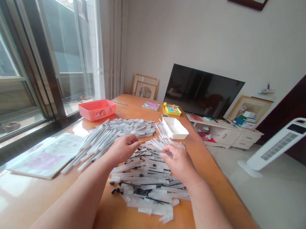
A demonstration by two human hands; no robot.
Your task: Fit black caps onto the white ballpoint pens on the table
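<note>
Taking the heap of wrapped pens [148, 173] as datum: your near side of it is bare table [134, 223], open to reach. Beyond it the white tray [175, 127] blocks the far right, the second pen pile [111, 133] and pink basket [97, 109] the far left. Left of it lies a paper sheet [50, 154]; right of it, only a narrow strip runs to the table edge.

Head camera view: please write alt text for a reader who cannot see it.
Two bare hands, left hand and right hand, rest on a heap of white pens on an orange table. Behind it stand a pink tray and a white tray.
</note>
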